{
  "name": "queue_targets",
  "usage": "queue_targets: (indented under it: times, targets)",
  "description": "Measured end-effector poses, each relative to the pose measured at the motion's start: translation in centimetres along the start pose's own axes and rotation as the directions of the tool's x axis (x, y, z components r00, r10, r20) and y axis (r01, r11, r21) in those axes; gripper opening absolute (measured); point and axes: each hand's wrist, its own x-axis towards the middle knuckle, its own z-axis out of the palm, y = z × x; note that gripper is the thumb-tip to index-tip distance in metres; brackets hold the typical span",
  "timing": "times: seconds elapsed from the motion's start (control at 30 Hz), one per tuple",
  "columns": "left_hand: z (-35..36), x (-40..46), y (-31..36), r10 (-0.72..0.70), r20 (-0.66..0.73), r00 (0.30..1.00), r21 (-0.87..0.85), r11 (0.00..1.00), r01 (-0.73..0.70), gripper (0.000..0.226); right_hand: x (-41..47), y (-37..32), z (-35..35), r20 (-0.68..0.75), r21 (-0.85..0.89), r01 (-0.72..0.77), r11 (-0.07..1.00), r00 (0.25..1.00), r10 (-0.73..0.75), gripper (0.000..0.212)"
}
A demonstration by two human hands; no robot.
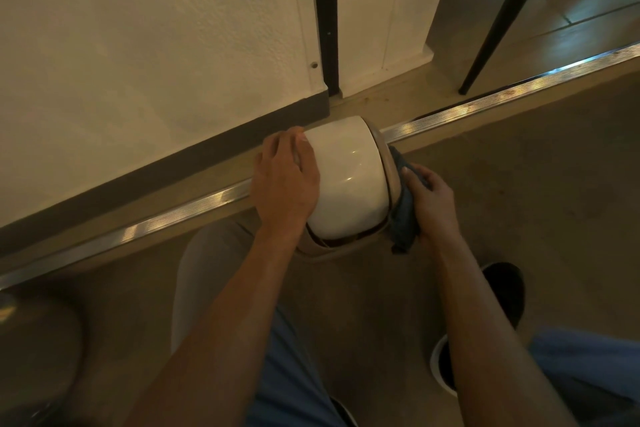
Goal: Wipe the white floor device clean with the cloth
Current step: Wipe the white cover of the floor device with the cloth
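White device [346,180] sits on the floor by the wall. Left hand [284,180] lies flat, bracing its top; right hand [431,201] grips the blue cloth [403,218] against its side (lower rim looks unwiped). Keep bracing, wipe around.

Single head view, wide-angle, looking steeply down and forward from above a person who seems to be crouching. Close range: both forearms enter from the bottom edge, floor [519,184] fills the lower frame, wall [138,28] the upper left. Edges curve; corners dim.
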Motion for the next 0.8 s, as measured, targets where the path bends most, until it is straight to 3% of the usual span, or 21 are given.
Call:
queue_targets:
  times: [0.13,0.4,0.7,0.8]
  targets:
    - [0.1,0.2,0.1,-0.019,-0.011,1.0,-0.006,1.0,0.019,0.038,0.8,-1.9,0.5,0.038,-0.068,0.043,0.997,0.998,-0.04,0.034]
    - [0.0,0.0,0.1,-0.006,-0.01,1.0,-0.009,1.0,0.006,0.04,-2.6,0.4,-1.0,-0.026,0.062,-0.086,0.994,0.996,0.088,0.039]
    - [0.0,0.0,0.0,0.002,-0.011,1.0,-0.017,1.0,-0.002,0.039,6.8,-6.1,3.4,0.153,-0.213,0.02,0.977,0.988,0.014,0.034]
    - [0.1,0.0,0.0,-0.003,-0.008,1.0,-0.016,1.0,0.003,0.042,5.8,-5.3,2.2,0.153,-0.204,-0.004,0.979,0.988,0.035,0.037]
